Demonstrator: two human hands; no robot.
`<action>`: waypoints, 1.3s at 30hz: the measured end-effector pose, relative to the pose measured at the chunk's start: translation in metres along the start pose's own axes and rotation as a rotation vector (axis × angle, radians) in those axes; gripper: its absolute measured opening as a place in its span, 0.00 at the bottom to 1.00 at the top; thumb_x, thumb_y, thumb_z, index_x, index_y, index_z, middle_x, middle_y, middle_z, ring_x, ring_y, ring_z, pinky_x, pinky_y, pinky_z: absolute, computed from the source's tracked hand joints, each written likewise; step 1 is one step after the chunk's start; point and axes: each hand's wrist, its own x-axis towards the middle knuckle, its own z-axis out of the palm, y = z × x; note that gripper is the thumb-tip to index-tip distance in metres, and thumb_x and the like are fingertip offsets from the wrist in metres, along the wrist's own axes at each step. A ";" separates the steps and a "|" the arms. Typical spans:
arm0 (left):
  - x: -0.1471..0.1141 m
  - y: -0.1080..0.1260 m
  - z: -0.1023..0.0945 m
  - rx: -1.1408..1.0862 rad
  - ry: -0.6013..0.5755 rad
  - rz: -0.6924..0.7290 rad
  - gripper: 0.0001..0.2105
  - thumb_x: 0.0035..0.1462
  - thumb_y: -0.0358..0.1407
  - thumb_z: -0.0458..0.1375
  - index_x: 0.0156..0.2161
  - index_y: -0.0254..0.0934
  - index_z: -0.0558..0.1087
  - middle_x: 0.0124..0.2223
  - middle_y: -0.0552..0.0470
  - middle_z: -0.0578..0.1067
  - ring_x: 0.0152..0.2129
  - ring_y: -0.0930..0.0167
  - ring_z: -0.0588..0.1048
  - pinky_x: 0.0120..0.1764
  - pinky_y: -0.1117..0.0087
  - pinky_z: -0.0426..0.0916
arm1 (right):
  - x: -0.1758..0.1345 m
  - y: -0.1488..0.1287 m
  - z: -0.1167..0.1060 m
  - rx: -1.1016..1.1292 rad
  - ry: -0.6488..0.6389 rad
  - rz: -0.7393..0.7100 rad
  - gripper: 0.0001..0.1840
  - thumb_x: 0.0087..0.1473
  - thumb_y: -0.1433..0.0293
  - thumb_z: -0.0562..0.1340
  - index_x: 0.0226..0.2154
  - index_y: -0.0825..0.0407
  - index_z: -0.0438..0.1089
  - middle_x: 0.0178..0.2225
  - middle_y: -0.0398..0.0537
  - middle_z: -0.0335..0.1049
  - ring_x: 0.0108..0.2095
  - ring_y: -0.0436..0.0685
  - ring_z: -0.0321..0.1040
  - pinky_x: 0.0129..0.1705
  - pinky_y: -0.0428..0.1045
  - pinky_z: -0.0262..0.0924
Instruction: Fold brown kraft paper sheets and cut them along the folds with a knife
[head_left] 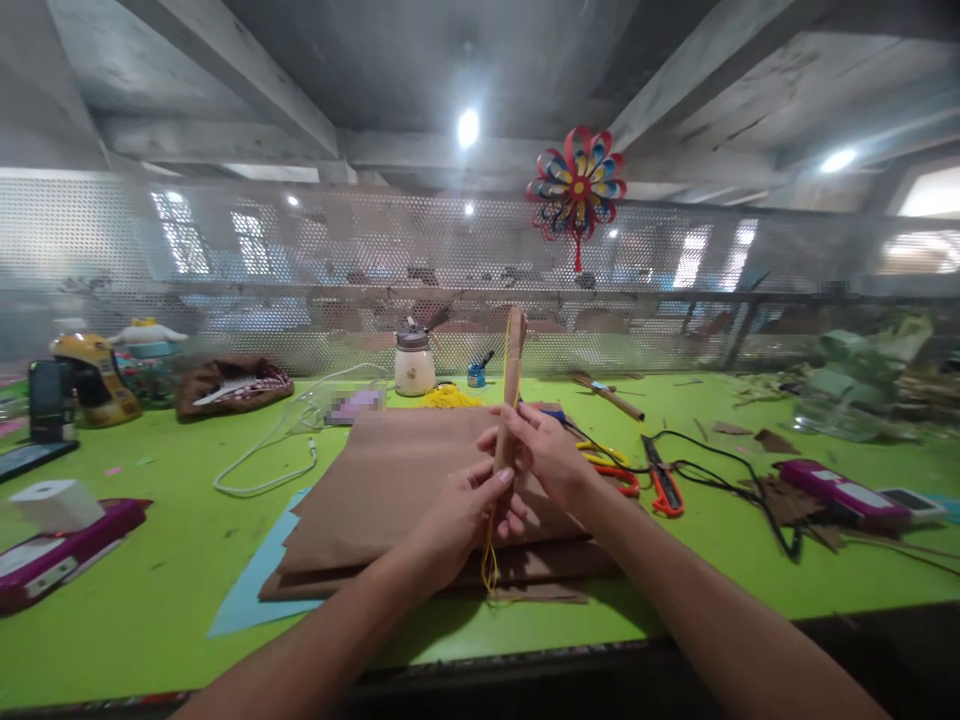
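Observation:
A narrow folded strip of brown paper stands upright between my two hands. Yellow string runs along the strip and hangs in a loop below it. My left hand pinches the lower end of the strip with thumb and fingers. Higher up, my right hand closes round the strip from the right, with its thumb against the paper. Beneath both hands lies a stack of brown paper sheets, with a light blue sheet sticking out under its left side.
Orange-handled scissors and an orange cutter lie right of the stack, near a black cable. Behind stand a cream jug and a small blue jar. A white cable curls at left. Perforated metal panels border the green table.

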 end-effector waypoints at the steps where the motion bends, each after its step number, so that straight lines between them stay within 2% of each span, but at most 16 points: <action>1: -0.001 0.000 0.000 0.008 -0.005 -0.018 0.16 0.50 0.41 0.64 0.41 0.33 0.70 0.26 0.50 0.75 0.20 0.75 0.73 0.26 0.76 0.66 | 0.001 0.001 0.000 -0.021 0.029 -0.002 0.22 0.49 0.54 0.64 0.39 0.54 0.66 0.25 0.45 0.73 0.18 0.47 0.63 0.15 0.42 0.51; 3: -0.003 0.002 0.000 0.038 -0.022 -0.040 0.15 0.50 0.41 0.65 0.39 0.32 0.71 0.30 0.46 0.77 0.26 0.71 0.75 0.32 0.72 0.69 | 0.002 0.002 -0.001 -0.061 0.059 -0.009 0.23 0.48 0.53 0.64 0.38 0.54 0.67 0.24 0.44 0.73 0.17 0.47 0.61 0.16 0.42 0.51; 5: -0.004 0.009 -0.001 0.066 -0.034 -0.004 0.14 0.50 0.40 0.65 0.37 0.30 0.73 0.36 0.42 0.77 0.33 0.67 0.76 0.38 0.68 0.70 | 0.002 0.002 -0.002 -0.081 0.055 -0.027 0.21 0.48 0.54 0.64 0.36 0.54 0.69 0.24 0.45 0.74 0.19 0.48 0.64 0.20 0.44 0.57; 8: -0.002 0.020 -0.004 0.037 -0.037 0.099 0.15 0.52 0.39 0.64 0.43 0.31 0.74 0.43 0.41 0.76 0.39 0.65 0.75 0.42 0.67 0.69 | -0.002 -0.002 -0.001 -0.030 0.017 -0.029 0.19 0.45 0.56 0.67 0.32 0.55 0.71 0.27 0.48 0.75 0.26 0.52 0.70 0.28 0.48 0.65; 11: 0.002 0.027 -0.003 -0.011 -0.055 0.113 0.19 0.49 0.38 0.66 0.46 0.34 0.73 0.40 0.43 0.77 0.37 0.66 0.76 0.40 0.68 0.69 | -0.007 -0.006 0.000 0.034 -0.047 0.077 0.21 0.41 0.57 0.70 0.33 0.55 0.73 0.30 0.50 0.75 0.26 0.53 0.70 0.28 0.49 0.67; 13: 0.006 0.028 0.000 0.000 -0.040 0.112 0.17 0.46 0.36 0.67 0.42 0.32 0.74 0.36 0.45 0.78 0.32 0.68 0.76 0.37 0.69 0.69 | -0.009 -0.006 0.001 0.035 -0.067 0.126 0.21 0.40 0.57 0.71 0.34 0.55 0.74 0.30 0.48 0.75 0.24 0.51 0.68 0.25 0.48 0.65; 15: 0.008 0.031 0.004 0.034 -0.012 0.132 0.14 0.47 0.34 0.67 0.40 0.31 0.74 0.32 0.46 0.77 0.27 0.70 0.76 0.35 0.70 0.69 | -0.008 -0.004 0.001 0.016 -0.055 0.106 0.21 0.41 0.56 0.70 0.34 0.54 0.74 0.28 0.46 0.73 0.22 0.50 0.66 0.24 0.48 0.63; 17: 0.011 0.039 0.006 0.065 0.015 0.149 0.10 0.51 0.32 0.64 0.39 0.31 0.74 0.32 0.47 0.77 0.25 0.73 0.75 0.32 0.72 0.67 | -0.005 -0.002 0.000 -0.037 -0.003 0.008 0.20 0.44 0.54 0.67 0.33 0.53 0.73 0.26 0.45 0.72 0.22 0.50 0.65 0.24 0.48 0.62; 19: 0.014 0.052 0.004 0.070 0.059 0.180 0.07 0.55 0.31 0.60 0.40 0.31 0.74 0.32 0.47 0.78 0.26 0.73 0.75 0.33 0.74 0.67 | -0.004 0.000 -0.002 -0.141 0.087 -0.158 0.19 0.48 0.53 0.64 0.32 0.53 0.73 0.27 0.45 0.72 0.26 0.52 0.67 0.29 0.49 0.63; 23: 0.023 0.077 -0.005 0.021 0.197 0.303 0.03 0.58 0.29 0.58 0.35 0.29 0.72 0.30 0.44 0.78 0.30 0.69 0.77 0.39 0.68 0.69 | -0.008 0.000 -0.004 -0.485 0.279 -0.497 0.13 0.53 0.59 0.62 0.28 0.53 0.71 0.26 0.45 0.70 0.28 0.53 0.65 0.34 0.50 0.60; 25: 0.029 0.080 -0.010 -0.018 0.264 0.333 0.03 0.58 0.28 0.57 0.34 0.29 0.71 0.29 0.44 0.78 0.30 0.69 0.77 0.39 0.67 0.69 | -0.011 0.002 -0.002 -0.646 0.281 -0.595 0.12 0.54 0.61 0.61 0.26 0.52 0.70 0.25 0.45 0.68 0.27 0.53 0.63 0.33 0.50 0.58; 27: 0.035 0.077 -0.015 -0.067 0.308 0.333 0.03 0.59 0.27 0.55 0.33 0.29 0.70 0.28 0.45 0.78 0.29 0.69 0.77 0.38 0.68 0.70 | -0.014 0.006 0.001 -0.762 0.229 -0.631 0.11 0.54 0.63 0.61 0.26 0.51 0.69 0.25 0.45 0.67 0.26 0.53 0.62 0.31 0.50 0.57; 29: 0.040 0.069 -0.019 -0.112 0.325 0.330 0.04 0.59 0.25 0.55 0.34 0.29 0.70 0.28 0.45 0.77 0.28 0.70 0.77 0.37 0.69 0.70 | -0.014 0.013 0.004 -0.839 0.200 -0.618 0.10 0.54 0.63 0.61 0.26 0.51 0.69 0.25 0.46 0.67 0.26 0.53 0.62 0.30 0.50 0.56; 33: 0.042 0.057 -0.023 -0.162 0.307 0.334 0.04 0.59 0.25 0.54 0.34 0.28 0.70 0.30 0.44 0.77 0.29 0.70 0.77 0.38 0.69 0.71 | -0.009 0.028 0.004 -0.898 0.236 -0.556 0.10 0.52 0.64 0.62 0.25 0.51 0.70 0.25 0.46 0.68 0.26 0.54 0.63 0.30 0.50 0.56; 39: 0.037 0.056 -0.019 -0.193 0.307 0.386 0.04 0.60 0.25 0.53 0.35 0.27 0.70 0.29 0.44 0.77 0.29 0.69 0.77 0.41 0.65 0.72 | -0.004 0.036 0.005 -0.643 0.224 -0.355 0.09 0.48 0.63 0.64 0.24 0.51 0.73 0.22 0.45 0.69 0.23 0.54 0.63 0.28 0.49 0.56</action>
